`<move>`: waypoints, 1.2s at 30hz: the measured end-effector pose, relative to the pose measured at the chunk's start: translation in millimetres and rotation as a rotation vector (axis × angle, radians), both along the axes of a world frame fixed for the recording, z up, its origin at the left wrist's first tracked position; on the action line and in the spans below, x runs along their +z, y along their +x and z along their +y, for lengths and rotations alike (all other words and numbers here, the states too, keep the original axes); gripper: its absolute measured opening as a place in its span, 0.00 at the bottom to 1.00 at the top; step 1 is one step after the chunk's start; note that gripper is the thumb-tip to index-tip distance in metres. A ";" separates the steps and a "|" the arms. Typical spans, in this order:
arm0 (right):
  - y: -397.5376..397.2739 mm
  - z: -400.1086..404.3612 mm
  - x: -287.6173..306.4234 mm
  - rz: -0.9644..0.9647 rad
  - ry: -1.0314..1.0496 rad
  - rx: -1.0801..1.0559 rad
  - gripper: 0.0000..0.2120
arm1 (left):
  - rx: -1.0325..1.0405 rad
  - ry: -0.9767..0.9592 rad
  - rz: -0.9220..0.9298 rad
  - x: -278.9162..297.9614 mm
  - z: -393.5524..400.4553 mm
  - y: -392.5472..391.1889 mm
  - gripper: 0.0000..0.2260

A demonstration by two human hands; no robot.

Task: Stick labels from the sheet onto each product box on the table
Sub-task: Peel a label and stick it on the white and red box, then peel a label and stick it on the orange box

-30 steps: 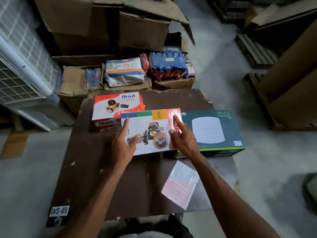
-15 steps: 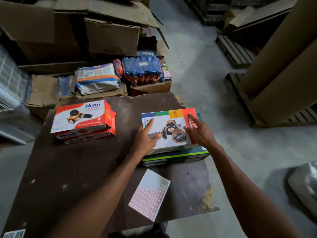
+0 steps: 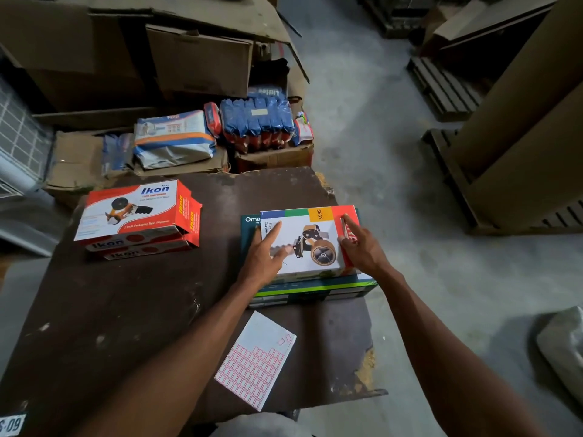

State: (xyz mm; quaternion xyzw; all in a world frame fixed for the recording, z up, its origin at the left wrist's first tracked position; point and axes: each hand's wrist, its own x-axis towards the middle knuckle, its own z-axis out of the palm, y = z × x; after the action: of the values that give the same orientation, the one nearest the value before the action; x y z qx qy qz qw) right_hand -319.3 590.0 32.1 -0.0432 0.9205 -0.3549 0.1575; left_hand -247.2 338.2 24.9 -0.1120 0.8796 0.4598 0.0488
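A white tape-dispenser box (image 3: 307,227) with a coloured top strip lies flat on a dark green box (image 3: 315,291) at the table's right side. My left hand (image 3: 263,257) presses on its left edge and my right hand (image 3: 359,247) on its red right edge, so the box is held between them. The label sheet (image 3: 255,361), with a grid of red-bordered stickers, lies on the table just in front of the green box, with no hand on it. Two stacked red Ikon boxes (image 3: 135,212) sit at the far left.
The dark brown table (image 3: 126,310) has a chipped right edge. Behind it lie cardboard cartons (image 3: 195,61) and wrapped packs (image 3: 255,121). Grey floor and wooden pallets (image 3: 441,86) are to the right, and a white bag (image 3: 564,345) lies at the lower right.
Both hands carried the white box to the right and set it on top of the green box. The camera view shifted right, and the label sheet stayed in place.
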 end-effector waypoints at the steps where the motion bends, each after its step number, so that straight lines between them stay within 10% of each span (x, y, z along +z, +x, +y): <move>1: -2.1 0.6 -5.4 -0.008 -0.004 0.001 0.28 | 0.000 -0.003 0.005 0.2 0.3 -0.4 0.27; 17: 18.0 -7.6 1.3 0.138 0.137 -0.129 0.39 | 0.031 0.023 -0.016 21.8 -10.1 17.6 0.31; 27: 118.3 -122.0 39.9 0.458 -0.279 -0.312 0.21 | 0.213 0.164 0.143 4.3 -89.0 105.8 0.30; 36: 184.3 -273.3 10.5 0.212 -0.335 -0.055 0.19 | 0.463 0.276 0.086 -19.5 -211.2 194.7 0.28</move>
State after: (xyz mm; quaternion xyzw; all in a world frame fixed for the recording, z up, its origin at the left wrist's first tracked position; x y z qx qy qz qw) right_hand -135.0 316.8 42.6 -0.0806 0.8609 -0.5008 0.0407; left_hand -52.5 126.9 5.5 -0.2827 0.7608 0.5787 -0.0800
